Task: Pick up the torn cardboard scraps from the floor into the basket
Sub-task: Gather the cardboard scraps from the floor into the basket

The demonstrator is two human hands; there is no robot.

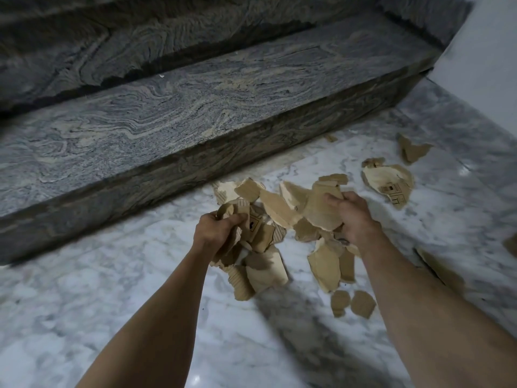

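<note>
A heap of torn tan cardboard scraps (277,208) is bunched between my two hands above the white marble floor (112,275). My left hand (215,233) grips a wad of scraps on the heap's left side. On the right side my right hand (355,217) curls its fingers round more scraps. Loose pieces hang and lie below the hands (265,273). Two small scraps (354,303) lie on the floor nearer me. A printed scrap (391,186) and another scrap (412,149) lie farther right. No basket is in view.
A grey veined stone step (195,107) runs across the view just beyond the heap, with a second step (112,37) above it. A pale wall (481,51) rises at the right. More cardboard (442,270) lies beyond my right forearm.
</note>
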